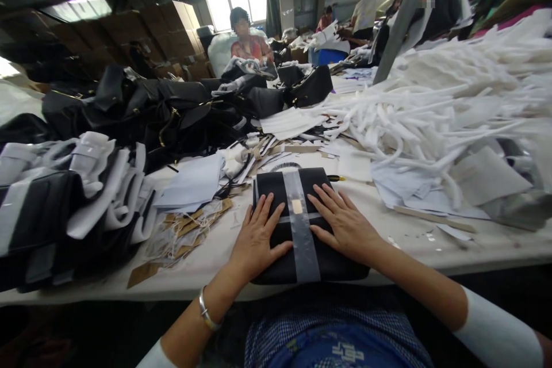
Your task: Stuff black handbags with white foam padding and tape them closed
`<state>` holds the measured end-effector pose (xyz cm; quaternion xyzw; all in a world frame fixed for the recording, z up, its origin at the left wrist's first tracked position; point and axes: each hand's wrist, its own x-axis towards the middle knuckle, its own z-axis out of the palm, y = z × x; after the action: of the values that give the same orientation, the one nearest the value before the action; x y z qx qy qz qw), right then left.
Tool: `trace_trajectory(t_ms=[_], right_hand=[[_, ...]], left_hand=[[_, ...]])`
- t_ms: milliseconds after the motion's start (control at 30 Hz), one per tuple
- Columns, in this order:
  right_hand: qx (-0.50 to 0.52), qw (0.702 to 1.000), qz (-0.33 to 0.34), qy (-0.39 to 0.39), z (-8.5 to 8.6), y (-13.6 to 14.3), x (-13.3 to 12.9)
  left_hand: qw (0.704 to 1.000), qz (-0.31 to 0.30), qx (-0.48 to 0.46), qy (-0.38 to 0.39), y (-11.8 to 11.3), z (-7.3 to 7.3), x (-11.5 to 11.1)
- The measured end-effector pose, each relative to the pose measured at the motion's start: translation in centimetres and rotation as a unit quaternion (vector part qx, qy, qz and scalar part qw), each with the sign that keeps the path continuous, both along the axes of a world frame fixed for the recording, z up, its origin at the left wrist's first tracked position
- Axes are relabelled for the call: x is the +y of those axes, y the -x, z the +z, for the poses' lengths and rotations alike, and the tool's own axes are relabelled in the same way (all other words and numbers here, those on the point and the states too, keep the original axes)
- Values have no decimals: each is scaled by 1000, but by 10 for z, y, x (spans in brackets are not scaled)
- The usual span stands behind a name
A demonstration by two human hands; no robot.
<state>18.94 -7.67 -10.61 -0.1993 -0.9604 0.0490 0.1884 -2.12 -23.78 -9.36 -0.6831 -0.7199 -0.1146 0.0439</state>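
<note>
A black handbag (280, 267) lies flat at the front edge of the table. Down its middle runs a translucent wrapping strip (304, 250), which covers a small gold-coloured clasp. My left hand (261, 236) rests on the bag's left part, fingers spread and the thumb near the strip. On the right part lies my right hand (345, 221), also with its fingers apart and flat on the black surface. Both palms touch the bag without gripping it. Behind the bag's far edge a curved, ridged piece shows, partly hidden.
Black bags (164, 103) are heaped at the back left, with wrapped ones (43, 207) nearer. White paper sheets (190, 181) and tagged cords (185, 236) lie left of me. White padded strips (431, 109) pile up on the right. Across the table sits a person (252, 49).
</note>
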Motion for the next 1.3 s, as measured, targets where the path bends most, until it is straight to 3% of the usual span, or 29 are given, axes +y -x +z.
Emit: trace_trajectory(t_ms=[167, 267, 400, 567, 833, 933, 1133, 1300], right_hand=[[-16, 1000, -2, 8, 7, 0, 0], [-26, 1000, -7, 11, 9, -2, 0], [-32, 999, -8, 16, 12, -4, -1], [-16, 999, 10, 45, 22, -6, 1], [97, 995, -23, 19, 19, -27, -7], [110, 993, -19, 21, 13, -38, -13], [186, 967, -144, 94, 5, -45, -18], [189, 963, -168, 95, 6, -31, -14]], left_hand=[[999, 3, 28, 20, -4, 18, 2], [999, 23, 20, -28, -12, 26, 8], [994, -3, 24, -103, -21, 13, 23], [993, -37, 76, -83, -17, -14, 36], [996, -39, 43, -65, -16, 3, 26], [996, 6, 5, -87, -11, 5, 14], [962, 174, -179, -113, 4, 2, -3], [932, 218, -268, -114, 9, 1, -2]])
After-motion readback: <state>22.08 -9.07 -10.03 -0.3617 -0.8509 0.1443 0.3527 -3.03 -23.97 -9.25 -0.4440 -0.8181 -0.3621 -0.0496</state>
